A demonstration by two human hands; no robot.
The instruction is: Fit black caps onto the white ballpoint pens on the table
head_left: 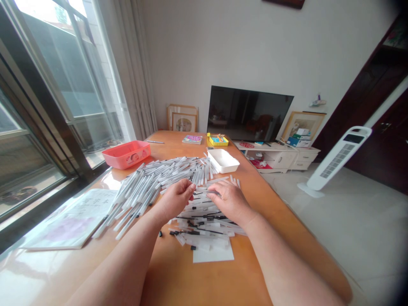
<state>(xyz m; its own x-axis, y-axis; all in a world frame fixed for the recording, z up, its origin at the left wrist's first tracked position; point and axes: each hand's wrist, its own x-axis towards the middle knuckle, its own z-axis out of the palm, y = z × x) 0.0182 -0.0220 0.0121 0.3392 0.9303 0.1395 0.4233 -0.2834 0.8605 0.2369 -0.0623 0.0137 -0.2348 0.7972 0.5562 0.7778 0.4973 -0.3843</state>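
Translucent tubes [135, 187] lie heaped on the tabletop [178, 280] beyond and below the left hand [178, 196], its thumb pressed inward, and the right hand [228, 197], whose grip I cannot tell; close two-handed handling seems underway, calling next for a light touch.

The top edge cuts off a dark-brown wall object [287, 3]. Translucent plastic tubes [208, 243] partly hide a white paper sheet [213, 256]. Whether the bare left hand [179, 196] holds anything is unclear.
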